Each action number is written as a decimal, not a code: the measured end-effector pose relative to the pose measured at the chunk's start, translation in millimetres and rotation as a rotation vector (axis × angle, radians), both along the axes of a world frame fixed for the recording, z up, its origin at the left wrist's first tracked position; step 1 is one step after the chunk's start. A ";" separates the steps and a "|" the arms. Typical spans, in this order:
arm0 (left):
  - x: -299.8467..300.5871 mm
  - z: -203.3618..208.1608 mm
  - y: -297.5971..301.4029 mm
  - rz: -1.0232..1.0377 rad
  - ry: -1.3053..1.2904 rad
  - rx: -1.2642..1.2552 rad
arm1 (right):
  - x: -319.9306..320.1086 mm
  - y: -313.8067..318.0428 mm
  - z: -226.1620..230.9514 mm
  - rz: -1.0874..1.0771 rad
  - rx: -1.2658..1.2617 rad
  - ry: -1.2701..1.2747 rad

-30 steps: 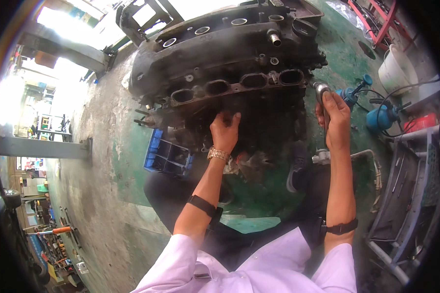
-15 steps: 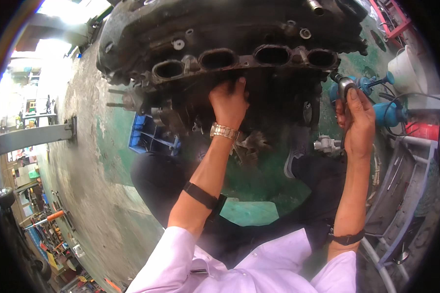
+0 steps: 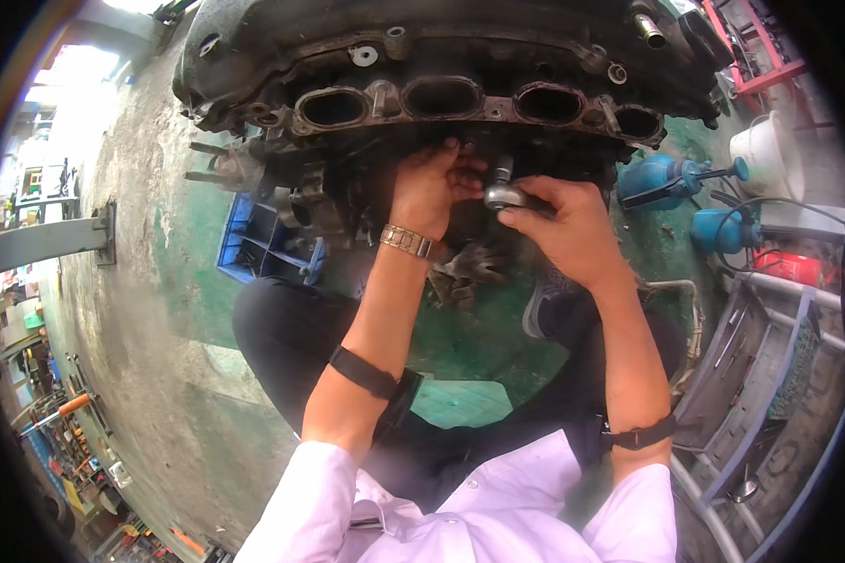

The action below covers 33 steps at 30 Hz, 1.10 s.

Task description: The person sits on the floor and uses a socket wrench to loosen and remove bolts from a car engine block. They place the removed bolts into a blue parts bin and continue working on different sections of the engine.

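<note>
While one ratchet wrench [image 3: 505,194] sits in the grasp of the right hand [image 3: 580,225], its rounded silver head shows just left of the thumb tip, socket end toward the engine [image 3: 479,58]; handle largely hidden by the fingers; contact of socket with engine cannot be told.

Left hand [image 3: 427,190]: just left of the wrench head, fingers partly curled; whether they grip anything cannot be told.

Watch [image 3: 407,241], metal band: on the left wrist.

Engine, dark, four oval ports: beyond both hands.

Crumpled grey-brown item [image 3: 471,266]: nearer the person than the left hand, above green floor [image 3: 460,342].

Divided blue tray [image 3: 230,242]: well left of the left hand.

Two blue pump bottles [image 3: 662,178]: right of the right hand.

White bucket [image 3: 765,150]: farther right.
</note>
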State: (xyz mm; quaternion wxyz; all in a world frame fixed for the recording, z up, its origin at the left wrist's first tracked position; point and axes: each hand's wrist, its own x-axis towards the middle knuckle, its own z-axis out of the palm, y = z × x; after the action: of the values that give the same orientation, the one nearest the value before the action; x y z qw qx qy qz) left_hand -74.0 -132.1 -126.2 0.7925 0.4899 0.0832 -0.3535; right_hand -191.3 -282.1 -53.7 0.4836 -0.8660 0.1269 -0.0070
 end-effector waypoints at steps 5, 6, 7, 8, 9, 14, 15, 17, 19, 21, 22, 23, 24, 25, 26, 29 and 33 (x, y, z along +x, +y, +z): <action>1.1 -20.2 -0.1 0.007 0.129 -0.256 | 22.4 8.8 -1.2 0.055 -0.069 0.013; 1.7 -23.4 0.9 0.003 0.138 -0.299 | 25.1 10.0 -1.2 0.081 -0.099 -0.025; 2.6 -26.1 1.8 0.002 0.148 -0.341 | 27.8 10.9 -1.5 0.099 -0.118 -0.040; 3.7 -28.1 2.8 0.000 0.156 -0.334 | 30.2 11.9 -1.6 0.127 -0.130 -0.098; 5.3 -29.2 4.2 -0.002 0.162 -0.325 | 32.9 13.1 -2.0 0.120 -0.146 -0.080; 7.4 -27.9 6.3 0.011 0.202 -0.357 | 40.5 15.0 0.0 0.138 -0.221 -0.128; 8.5 -27.0 6.3 -0.003 0.204 -0.376 | 41.2 14.7 1.3 0.148 -0.243 -0.098; 7.9 -25.7 5.7 -0.003 0.208 -0.396 | 41.5 13.4 5.0 0.170 -0.288 -0.035; 5.9 -25.3 4.5 -0.002 0.178 -0.442 | 40.9 10.8 9.5 0.175 -0.296 -0.002; 5.8 -25.5 5.7 -0.021 0.199 -0.416 | 40.9 10.3 12.4 0.178 -0.305 0.011; 6.3 -25.9 6.3 -0.047 0.179 -0.453 | 41.4 10.2 13.4 0.180 -0.311 0.004; 6.9 -26.8 6.4 -0.058 0.183 -0.441 | 41.8 10.0 14.1 0.181 -0.317 -0.003; 7.6 -28.0 6.5 -0.073 0.173 -0.456 | 42.1 10.0 14.6 0.181 -0.324 -0.007; 8.0 -29.3 6.5 -0.088 0.164 -0.472 | 42.1 10.1 15.0 0.180 -0.330 -0.011; 8.3 -30.9 6.4 -0.081 0.178 -0.490 | 42.0 10.2 15.3 0.175 -0.332 0.002; 7.5 -36.1 6.4 -0.055 0.219 -0.516 | 41.1 9.6 16.8 0.174 -0.351 -0.022; 4.9 -39.6 5.7 -0.054 0.302 -0.501 | 43.1 10.7 17.6 0.164 -0.380 -0.051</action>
State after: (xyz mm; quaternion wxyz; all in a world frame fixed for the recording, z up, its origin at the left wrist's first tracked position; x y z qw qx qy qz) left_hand -69.1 -126.4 -165.8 0.8578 0.2227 0.0970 -0.4529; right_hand -148.2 -271.5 -36.1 0.3135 -0.9487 0.0401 -0.0134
